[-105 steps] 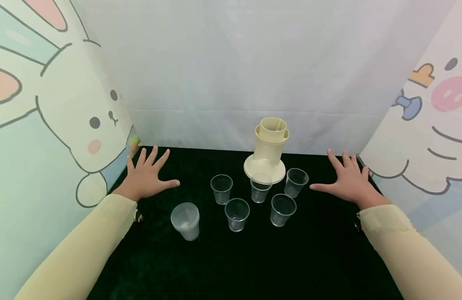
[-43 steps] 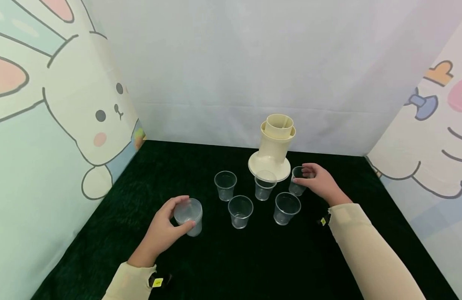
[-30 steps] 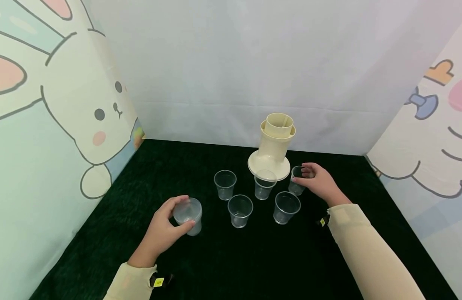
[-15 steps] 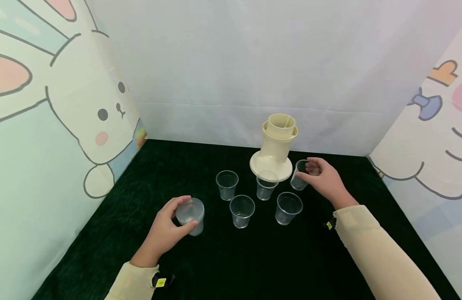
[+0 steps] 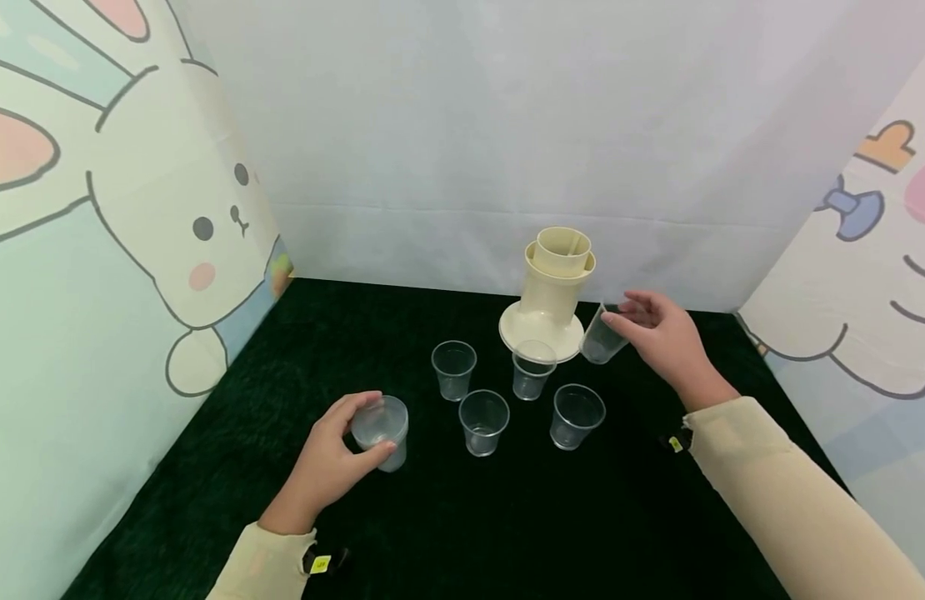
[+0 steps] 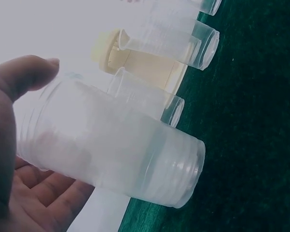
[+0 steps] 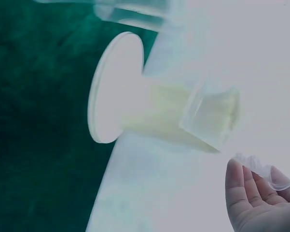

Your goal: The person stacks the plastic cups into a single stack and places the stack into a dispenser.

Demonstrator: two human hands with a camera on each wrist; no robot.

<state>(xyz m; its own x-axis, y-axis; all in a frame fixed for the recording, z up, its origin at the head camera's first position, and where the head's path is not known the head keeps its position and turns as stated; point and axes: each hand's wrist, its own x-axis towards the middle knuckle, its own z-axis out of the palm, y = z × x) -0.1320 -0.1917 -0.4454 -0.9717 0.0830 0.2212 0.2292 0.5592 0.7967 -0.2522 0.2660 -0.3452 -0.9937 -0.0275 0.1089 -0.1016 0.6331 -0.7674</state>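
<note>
My left hand (image 5: 331,454) curls round a stack of clear plastic cups (image 5: 382,425) standing on the dark green cloth; in the left wrist view, thumb and fingers lie about the upper end of the cup stack (image 6: 111,145). At the right, my right hand (image 5: 661,337) grips a single clear plastic cup (image 5: 601,340) between thumb and fingers. That cup is tilted and raised off the cloth, just right of the cream cup holder (image 5: 545,296). In the right wrist view, my right hand (image 7: 260,203) is partly cut off at the lower right.
Several single clear cups stand upright between the hands: a back left cup (image 5: 454,372), a cup before the holder (image 5: 533,372), a front middle cup (image 5: 483,423) and a front right cup (image 5: 577,418). A white curtain (image 5: 447,150) hangs behind the cloth (image 5: 462,533).
From wide apart, both hands came to the cups; the left took hold of the stack and stays there. The right took the rear right cup, then lifted and tilted it.
</note>
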